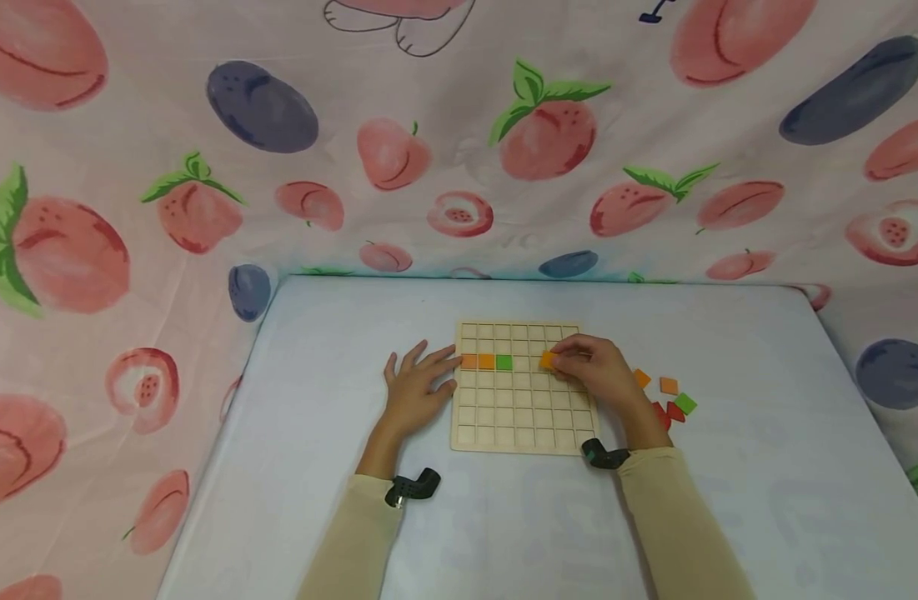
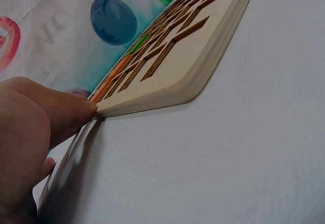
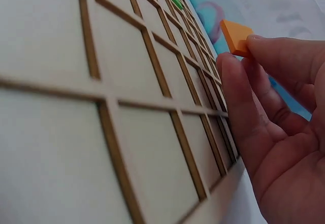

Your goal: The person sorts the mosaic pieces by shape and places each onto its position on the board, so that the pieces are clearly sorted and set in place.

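A wooden grid board [image 1: 519, 408] lies on the table with an orange tile [image 1: 469, 362], a yellow-orange tile [image 1: 486, 362] and a green tile [image 1: 504, 362] side by side in one row from its left edge. My left hand [image 1: 416, 396] touches the board's left edge, its fingers spread and fairly straight. Between thumb and fingers, my right hand [image 1: 597, 371] pinches a yellow-orange square tile [image 3: 235, 37]. That tile is over the same row, right of the green tile, and in the right wrist view it stands tilted above the board.
Right of the board lie several loose tiles: an orange one [image 1: 669, 385], a green one [image 1: 685, 404], a yellow-orange one [image 1: 642, 378] and red ones [image 1: 675, 412], partly behind the right forearm. A fruit-patterned cloth [image 1: 459, 150] hangs behind the white table [image 1: 504, 533].
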`<state>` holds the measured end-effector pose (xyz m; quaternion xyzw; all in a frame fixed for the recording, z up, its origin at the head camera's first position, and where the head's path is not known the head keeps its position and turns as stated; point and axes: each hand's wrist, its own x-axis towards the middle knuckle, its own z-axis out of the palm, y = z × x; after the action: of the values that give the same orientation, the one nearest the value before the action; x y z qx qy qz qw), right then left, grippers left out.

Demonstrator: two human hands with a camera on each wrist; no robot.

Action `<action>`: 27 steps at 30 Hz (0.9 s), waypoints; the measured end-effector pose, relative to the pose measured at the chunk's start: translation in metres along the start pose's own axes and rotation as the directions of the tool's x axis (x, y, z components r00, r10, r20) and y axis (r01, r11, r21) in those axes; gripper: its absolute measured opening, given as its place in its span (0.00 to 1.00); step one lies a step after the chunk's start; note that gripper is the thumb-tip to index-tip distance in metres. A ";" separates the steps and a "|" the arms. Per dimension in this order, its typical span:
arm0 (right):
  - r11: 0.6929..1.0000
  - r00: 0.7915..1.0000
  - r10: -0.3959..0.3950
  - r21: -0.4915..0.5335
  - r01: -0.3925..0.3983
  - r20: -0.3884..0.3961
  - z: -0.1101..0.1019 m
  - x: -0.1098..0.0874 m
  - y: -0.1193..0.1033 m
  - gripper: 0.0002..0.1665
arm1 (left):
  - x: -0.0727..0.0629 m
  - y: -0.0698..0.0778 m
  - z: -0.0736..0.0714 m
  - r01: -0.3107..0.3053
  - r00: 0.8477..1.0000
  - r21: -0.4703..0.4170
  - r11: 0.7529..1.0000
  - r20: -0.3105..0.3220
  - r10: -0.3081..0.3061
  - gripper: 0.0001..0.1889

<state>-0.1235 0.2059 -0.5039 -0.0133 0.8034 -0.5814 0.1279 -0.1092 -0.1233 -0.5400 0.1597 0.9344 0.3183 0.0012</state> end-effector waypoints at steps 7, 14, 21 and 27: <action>0.999 1.000 -0.007 0.032 0.006 0.026 0.013 0.010 -0.004 0.17 | 0.000 -0.001 0.001 -0.005 1.000 0.008 1.000 -0.011 0.005 0.22; 1.000 1.000 0.008 0.020 -0.008 0.019 0.025 0.022 -0.004 0.16 | 0.001 -0.002 0.001 -0.007 1.000 0.007 1.000 -0.006 0.007 0.22; 1.000 1.000 0.009 0.015 -0.009 -0.003 0.034 0.026 -0.002 0.13 | 0.001 -0.002 0.002 -0.005 1.000 -0.003 1.000 0.000 0.005 0.22; 1.000 1.000 0.024 -0.015 -0.024 -0.010 0.033 0.028 -0.001 0.11 | 0.000 -0.001 0.002 -0.014 1.000 -0.003 1.000 -0.016 0.014 0.22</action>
<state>-0.1432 0.1708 -0.5181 -0.0018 0.8085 -0.5738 0.1308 -0.1096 -0.1225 -0.5417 0.1637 0.9328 0.3210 -0.0083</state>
